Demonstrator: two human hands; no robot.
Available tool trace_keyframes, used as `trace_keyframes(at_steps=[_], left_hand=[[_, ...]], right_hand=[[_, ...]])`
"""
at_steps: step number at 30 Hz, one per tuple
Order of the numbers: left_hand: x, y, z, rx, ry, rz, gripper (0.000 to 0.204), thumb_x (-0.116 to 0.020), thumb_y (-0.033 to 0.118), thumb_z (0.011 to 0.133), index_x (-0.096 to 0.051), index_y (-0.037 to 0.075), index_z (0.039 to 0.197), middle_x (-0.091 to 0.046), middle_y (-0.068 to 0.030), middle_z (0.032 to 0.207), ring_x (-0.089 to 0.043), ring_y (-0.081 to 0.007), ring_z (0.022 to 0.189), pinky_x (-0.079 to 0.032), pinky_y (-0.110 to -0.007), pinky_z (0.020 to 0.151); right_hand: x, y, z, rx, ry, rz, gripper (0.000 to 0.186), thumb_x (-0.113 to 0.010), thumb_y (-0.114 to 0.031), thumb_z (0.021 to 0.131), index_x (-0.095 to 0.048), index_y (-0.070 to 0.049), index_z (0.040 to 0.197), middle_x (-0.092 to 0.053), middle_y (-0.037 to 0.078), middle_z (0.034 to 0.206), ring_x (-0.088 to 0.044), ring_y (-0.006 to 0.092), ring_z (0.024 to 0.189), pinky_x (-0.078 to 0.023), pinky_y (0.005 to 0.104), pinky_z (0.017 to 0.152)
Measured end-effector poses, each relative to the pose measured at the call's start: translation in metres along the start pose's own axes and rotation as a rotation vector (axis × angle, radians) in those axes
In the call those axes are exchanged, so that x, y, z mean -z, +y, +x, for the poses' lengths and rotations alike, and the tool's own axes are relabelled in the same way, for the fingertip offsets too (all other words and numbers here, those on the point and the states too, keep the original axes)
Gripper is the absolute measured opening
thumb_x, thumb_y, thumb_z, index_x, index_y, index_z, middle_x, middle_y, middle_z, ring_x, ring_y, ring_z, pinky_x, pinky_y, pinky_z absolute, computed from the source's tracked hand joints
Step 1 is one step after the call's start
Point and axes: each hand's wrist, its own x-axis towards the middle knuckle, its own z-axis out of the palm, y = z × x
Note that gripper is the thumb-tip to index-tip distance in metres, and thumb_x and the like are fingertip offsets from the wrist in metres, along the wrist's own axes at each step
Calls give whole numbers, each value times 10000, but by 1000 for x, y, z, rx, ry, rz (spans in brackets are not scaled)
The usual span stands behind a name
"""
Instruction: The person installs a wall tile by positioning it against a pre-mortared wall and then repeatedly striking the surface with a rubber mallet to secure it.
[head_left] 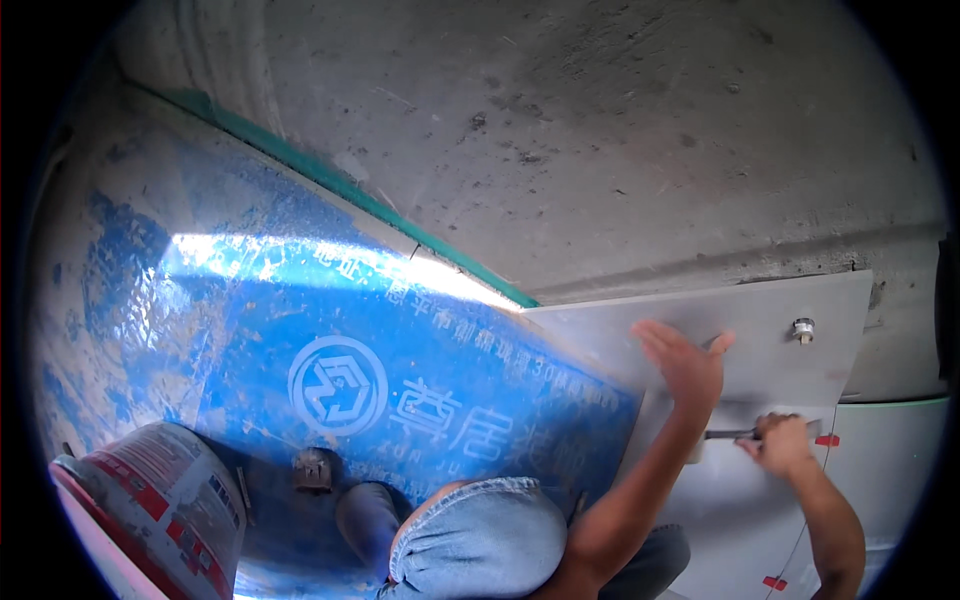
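My left hand (685, 365) is open, its fingers spread and thumb apart, on or just above a large pale grey tile (765, 300) by the wall; I cannot tell whether it touches. My right hand (785, 443) is closed around the dark handle of a mallet (730, 434) lying level over a nearer grey tile (735, 500). Its pale head is partly hidden behind my left forearm. A small round metal-and-white fitting (803, 330) sits on the far tile. Red levelling wedges (827, 440) stand in the joint to the right of my right hand.
A rough concrete wall (600, 150) runs along the far side, with a green strip (340, 185) at its foot. Blue printed floor sheeting (260, 330) lies left. A stained bucket (165, 490) and a small dirty block (313, 470) stand on it, near my knees (480, 540).
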Motion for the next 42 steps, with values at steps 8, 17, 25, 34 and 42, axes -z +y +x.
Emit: trace_keyframes(at_steps=[8, 17, 25, 34, 42], left_hand=[[13, 18, 4, 96, -48, -75, 1322, -830, 519, 660, -46, -247, 1400, -51, -464, 1476, -67, -518, 1434, -111, -528, 1182], [11, 26, 2, 134, -83, -91, 1286, -851, 424, 673, -29, -246, 1399, -41, -451, 1486, -68, -508, 1438, -108, -495, 1197], [1, 13, -1, 109, -99, -61, 1310, -849, 473, 660, -39, -239, 1404, -60, -445, 1487, -67, -512, 1434, -129, -499, 1191], [-2, 16, 0, 191, -138, -74, 1286, -810, 506, 704, -28, -224, 1418, -43, -425, 1503, -69, -503, 1438, -110, -489, 1195], [-14, 6, -7, 170, -131, -73, 1327, -823, 515, 682, 2, -219, 1420, -9, -433, 1500, -34, -492, 1447, -88, -529, 1184]], right_hand=[[17, -58, 73, 52, -308, 138, 464, -632, -563, 808, -677, -128, 963, -709, 118, 905, -692, 293, 780, -506, 411, 709], [14, -85, 113, 54, 38, 492, 464, -628, -512, 805, -604, -184, 1133, -698, 124, 998, -679, 328, 879, -506, 447, 763], [5, -53, 84, -101, -195, 123, 451, -572, -577, 839, -741, -159, 860, -720, 134, 833, -698, 316, 799, -525, 448, 759], [-57, -8, 62, -74, -271, -27, 617, -548, -690, 823, -752, -107, 806, -699, 108, 768, -686, 298, 792, -506, 406, 725], [-99, -26, 73, -44, -286, -18, 571, -540, -648, 835, -747, -116, 822, -722, 97, 822, -697, 290, 781, -519, 409, 717]])
